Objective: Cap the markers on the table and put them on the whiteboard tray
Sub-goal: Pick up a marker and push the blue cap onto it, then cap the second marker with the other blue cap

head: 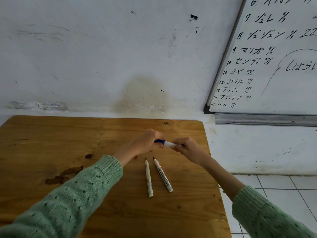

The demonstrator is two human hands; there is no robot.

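- Above the wooden table [51, 134], I held one marker [169, 143] between my two hands, level, a little over the surface.
- My left hand [147, 141] was closed around the blue cap [159, 141], which sat on the left end of this marker's white barrel; I could not tell if it was pushed on fully.
- My right hand [187, 148] was closed around the other end of the same barrel.
- Two more markers lay on the table just below my hands, both without caps, tips pointing away from me.
- One, the left marker [148, 179], lay almost straight; the second, the right marker [163, 176], lay just beside it, tilted a little, and they did not touch.
- One small red thing [135, 157] showed beside my left wrist; I could not tell what it was.
- One whiteboard [274, 66] hung on the wall at the right, with one grey tray [265, 120] under it, well apart from all three markers.
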